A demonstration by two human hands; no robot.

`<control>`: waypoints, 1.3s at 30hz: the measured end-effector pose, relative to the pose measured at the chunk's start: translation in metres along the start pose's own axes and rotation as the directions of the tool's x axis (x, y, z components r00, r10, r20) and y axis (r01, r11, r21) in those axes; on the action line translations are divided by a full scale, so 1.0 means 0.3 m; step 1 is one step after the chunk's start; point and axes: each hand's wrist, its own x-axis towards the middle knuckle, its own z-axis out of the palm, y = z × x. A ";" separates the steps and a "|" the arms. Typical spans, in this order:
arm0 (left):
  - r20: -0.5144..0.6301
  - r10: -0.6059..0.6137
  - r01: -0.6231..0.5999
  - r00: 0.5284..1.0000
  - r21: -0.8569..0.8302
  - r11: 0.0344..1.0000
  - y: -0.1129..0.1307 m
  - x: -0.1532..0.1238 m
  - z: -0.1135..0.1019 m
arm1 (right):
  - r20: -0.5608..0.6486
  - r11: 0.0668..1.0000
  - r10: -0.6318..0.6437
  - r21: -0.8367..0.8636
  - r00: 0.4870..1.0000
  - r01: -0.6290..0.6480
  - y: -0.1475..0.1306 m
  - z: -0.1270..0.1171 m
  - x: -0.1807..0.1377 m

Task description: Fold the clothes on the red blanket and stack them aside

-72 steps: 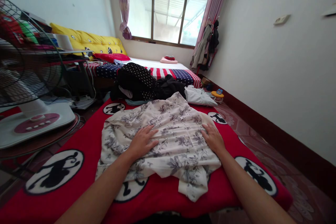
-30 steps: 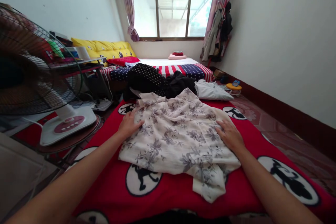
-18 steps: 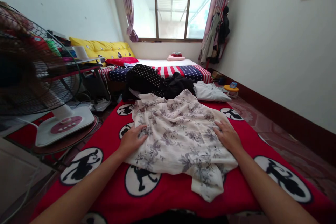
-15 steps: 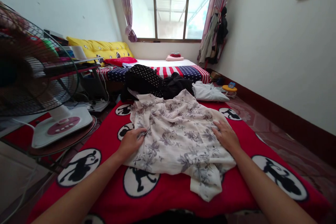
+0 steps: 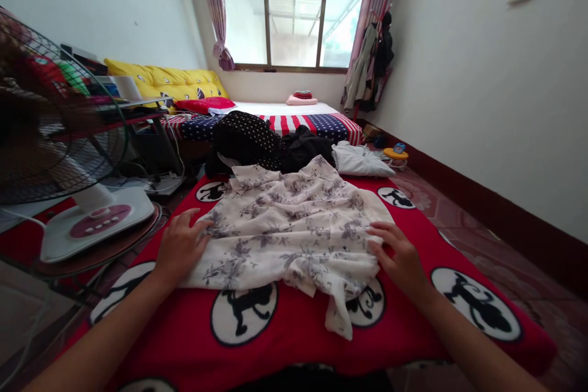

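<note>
A white garment with a grey flower print (image 5: 285, 229) lies spread on a red blanket with black monkey medallions (image 5: 294, 331). My left hand (image 5: 181, 245) rests at the garment's left edge, fingers curled onto the cloth. My right hand (image 5: 399, 257) is at the garment's right edge, fingers bent and pinching the bunched fabric. A loose end of the garment hangs toward the front of the blanket.
A pile of black clothes (image 5: 261, 144) and a white garment (image 5: 361, 162) lie beyond the floral one. A floor fan (image 5: 68, 153) stands at left. Farther back is a mattress with a stars-and-stripes cover (image 5: 298, 122). Tiled floor (image 5: 482, 239) runs along the right wall.
Both hands have slid outward and toward me along the garment. The left hand went to the left edge, the right hand now gathers cloth at the right edge. The garment looks wider and shorter.
</note>
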 end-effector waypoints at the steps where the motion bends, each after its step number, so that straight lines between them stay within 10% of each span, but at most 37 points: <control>1: -0.048 0.049 -0.051 0.998 -0.033 0.998 0.022 -0.010 -0.008 | 0.055 0.999 -0.041 0.014 0.998 0.040 -0.055 -0.011 -0.025; 5: 0.051 0.260 -0.231 0.964 -0.321 0.919 0.148 -0.089 -0.030 | 0.380 0.996 -0.056 -0.043 0.923 0.078 -0.237 -0.011 -0.129; 13: 0.164 0.502 -0.400 0.849 -0.420 0.814 0.321 -0.209 0.007 | 0.467 0.983 0.011 -0.168 0.884 0.076 -0.344 0.097 -0.146; 18: 0.253 0.431 -0.337 0.866 -0.341 0.878 0.256 -0.126 0.002 | 0.571 0.984 0.110 -0.179 0.813 -0.008 -0.301 -0.002 0.080; 23: 0.320 0.242 -0.173 0.916 -0.229 0.958 0.117 -0.050 -0.024 | 0.450 0.979 0.133 -0.198 0.883 -0.047 -0.178 -0.037 0.269; 28: 0.297 0.084 0.013 0.951 -0.311 0.950 -0.011 -0.014 -0.032 | 0.085 0.977 0.035 -0.213 0.996 -0.016 -0.119 0.067 0.221; 39: 0.232 -0.060 0.134 0.971 -0.318 0.939 -0.099 -0.025 -0.037 | 0.337 0.951 -0.249 -0.094 0.908 0.296 -0.174 0.210 0.121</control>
